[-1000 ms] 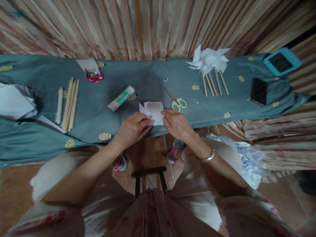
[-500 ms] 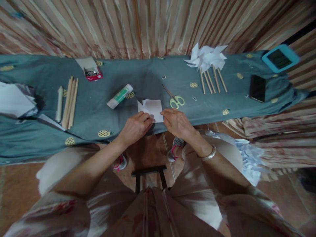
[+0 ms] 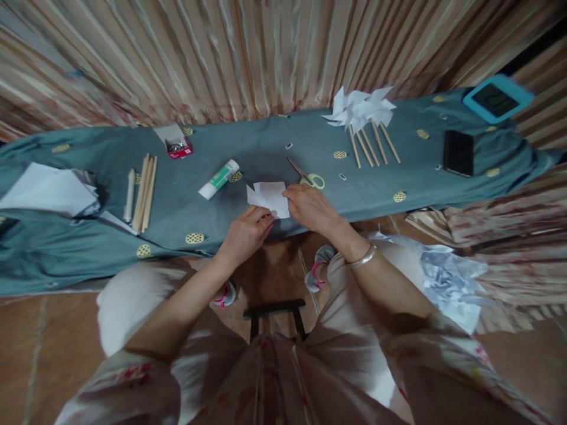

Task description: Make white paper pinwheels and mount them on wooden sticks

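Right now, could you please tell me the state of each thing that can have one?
White paper: notched at upper left, held by left hand and right hand.
Scissors: lying, apparently closed.
Red box: open, metal pieces inside.
Green-labelled tube: on its side.
Pinwheels: assembled on sticks, lying.
Phone: lying flat, upper face dark.
Blue-framed device: showing digits, unreadable.

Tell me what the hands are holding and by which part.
A piece of white paper: the left hand holds it by its near edge, toward the left, and the right hand holds it by its right edge.
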`<state>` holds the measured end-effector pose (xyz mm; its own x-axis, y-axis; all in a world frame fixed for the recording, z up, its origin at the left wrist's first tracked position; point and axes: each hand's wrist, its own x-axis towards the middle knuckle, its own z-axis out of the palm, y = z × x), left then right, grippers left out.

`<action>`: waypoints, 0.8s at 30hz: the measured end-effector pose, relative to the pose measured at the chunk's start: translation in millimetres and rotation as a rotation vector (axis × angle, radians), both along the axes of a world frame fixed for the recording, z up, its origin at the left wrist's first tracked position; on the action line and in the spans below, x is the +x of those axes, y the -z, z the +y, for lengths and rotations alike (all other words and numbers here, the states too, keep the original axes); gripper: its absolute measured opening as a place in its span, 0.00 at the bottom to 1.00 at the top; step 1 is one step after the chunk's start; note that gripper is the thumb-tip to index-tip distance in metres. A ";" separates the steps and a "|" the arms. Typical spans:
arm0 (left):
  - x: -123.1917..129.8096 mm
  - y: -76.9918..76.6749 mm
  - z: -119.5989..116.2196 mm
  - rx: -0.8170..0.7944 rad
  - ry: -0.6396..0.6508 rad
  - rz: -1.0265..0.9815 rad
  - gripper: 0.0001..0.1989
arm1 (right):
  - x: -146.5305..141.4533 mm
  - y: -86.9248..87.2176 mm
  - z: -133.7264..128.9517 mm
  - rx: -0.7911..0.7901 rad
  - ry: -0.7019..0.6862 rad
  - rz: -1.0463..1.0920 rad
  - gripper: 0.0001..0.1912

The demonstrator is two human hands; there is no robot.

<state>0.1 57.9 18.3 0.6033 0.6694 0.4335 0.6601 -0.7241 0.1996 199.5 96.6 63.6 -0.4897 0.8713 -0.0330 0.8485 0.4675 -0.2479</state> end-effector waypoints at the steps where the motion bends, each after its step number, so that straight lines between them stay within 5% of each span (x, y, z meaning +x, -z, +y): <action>1: 1.8 -0.1 -1.0 0.005 -0.005 -0.010 0.09 | -0.6 -0.4 1.5 0.002 -0.001 -0.004 0.21; 11: -43.0 0.0 11.0 -0.010 -0.242 -0.182 0.09 | -0.2 -20.5 13.1 -0.129 0.041 -0.196 0.20; 19: 0.9 -3.8 10.2 -0.045 -0.011 -0.013 0.09 | 1.8 -21.4 17.7 -0.157 0.069 -0.206 0.20; 24: -3.3 -4.5 25.1 -0.012 -0.115 -0.158 0.12 | 9.0 -14.8 12.9 -0.119 0.070 -0.160 0.19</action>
<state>-3.2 83.1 22.8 0.4477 0.7357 0.5083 0.6977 -0.6429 0.3160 208.4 109.5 78.4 -0.4085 0.8881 -0.2104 0.9108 0.3817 -0.1572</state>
